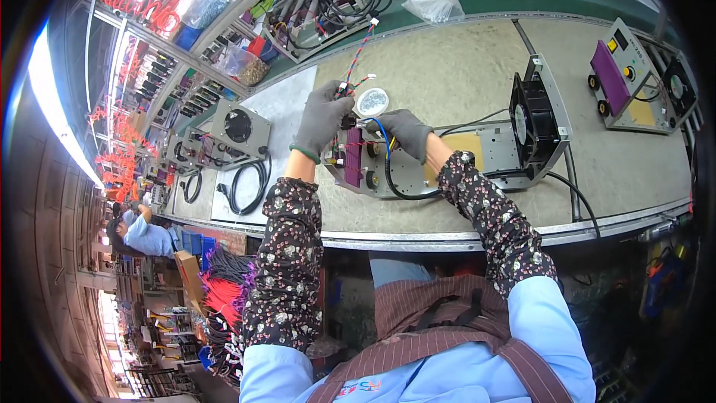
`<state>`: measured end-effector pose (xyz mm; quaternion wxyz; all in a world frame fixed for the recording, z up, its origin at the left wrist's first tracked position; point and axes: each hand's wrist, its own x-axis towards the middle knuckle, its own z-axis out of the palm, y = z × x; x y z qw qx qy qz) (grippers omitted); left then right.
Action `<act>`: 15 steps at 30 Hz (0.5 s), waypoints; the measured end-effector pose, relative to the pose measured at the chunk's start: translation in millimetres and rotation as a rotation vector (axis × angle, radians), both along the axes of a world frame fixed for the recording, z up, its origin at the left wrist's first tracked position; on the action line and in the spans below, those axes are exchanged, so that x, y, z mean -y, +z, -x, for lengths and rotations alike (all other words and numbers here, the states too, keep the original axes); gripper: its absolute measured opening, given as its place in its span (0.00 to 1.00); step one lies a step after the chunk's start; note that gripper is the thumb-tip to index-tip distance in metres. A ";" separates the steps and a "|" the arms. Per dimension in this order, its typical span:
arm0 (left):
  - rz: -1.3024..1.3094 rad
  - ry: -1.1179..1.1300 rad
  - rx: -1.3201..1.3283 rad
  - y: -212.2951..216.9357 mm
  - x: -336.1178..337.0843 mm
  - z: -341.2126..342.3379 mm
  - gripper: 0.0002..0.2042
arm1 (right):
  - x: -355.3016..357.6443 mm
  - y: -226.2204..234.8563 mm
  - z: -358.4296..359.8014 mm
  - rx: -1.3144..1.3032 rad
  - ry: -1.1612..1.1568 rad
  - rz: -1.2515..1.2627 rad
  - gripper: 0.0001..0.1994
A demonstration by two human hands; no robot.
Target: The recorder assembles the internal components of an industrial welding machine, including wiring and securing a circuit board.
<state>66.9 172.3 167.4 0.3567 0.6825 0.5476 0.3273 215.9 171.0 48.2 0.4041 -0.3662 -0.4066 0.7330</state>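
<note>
An open metal chassis point(488, 151) with a purple front panel point(353, 166) and a black fan point(524, 124) lies on the workbench in front of me. My left hand point(322, 115), in a grey glove, grips a twisted red, blue and white wire bundle point(356, 58) and a small black part above the panel. My right hand point(406, 131), also gloved, pinches a blue wire point(383, 133) just right of it. The two hands almost touch over the panel's top edge. A black cable point(399, 192) loops out below the chassis.
A small round white dish point(372, 101) sits behind my hands. Another unit with a purple panel point(623, 78) stands at the right, and a grey unit point(237, 128) with coiled black cord at the left. Bins and bags line the back shelf. A person sits far left.
</note>
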 end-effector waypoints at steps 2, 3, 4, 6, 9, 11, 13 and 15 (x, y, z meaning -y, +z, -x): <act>0.012 0.002 0.003 0.6 0.4 -0.3 0.09 | -0.6 0.1 2.4 -0.007 -0.018 0.030 0.08; 0.024 0.011 -0.002 0.8 0.7 -0.3 0.09 | -0.7 1.0 3.4 -0.019 -0.025 0.056 0.08; 0.023 0.005 0.006 0.8 0.6 -0.4 0.09 | -0.4 2.2 4.0 -0.018 -0.025 0.057 0.08; 0.010 0.011 0.014 0.2 0.2 -0.4 0.08 | 1.4 6.3 4.8 0.017 -0.037 0.091 0.08; 0.015 0.009 0.044 -0.8 -1.4 -0.1 0.08 | 7.7 14.2 7.8 -0.056 -0.057 0.172 0.08; 0.009 0.006 0.034 -1.4 -1.8 0.6 0.08 | 11.0 17.9 10.9 -0.051 -0.110 0.179 0.08; 0.002 0.003 0.022 -2.0 -2.0 1.4 0.08 | 11.3 18.0 14.6 -0.046 -0.152 0.189 0.08; -0.042 -0.011 -0.018 -3.3 -3.3 1.3 0.07 | 8.8 13.4 18.9 -0.105 -0.154 0.213 0.08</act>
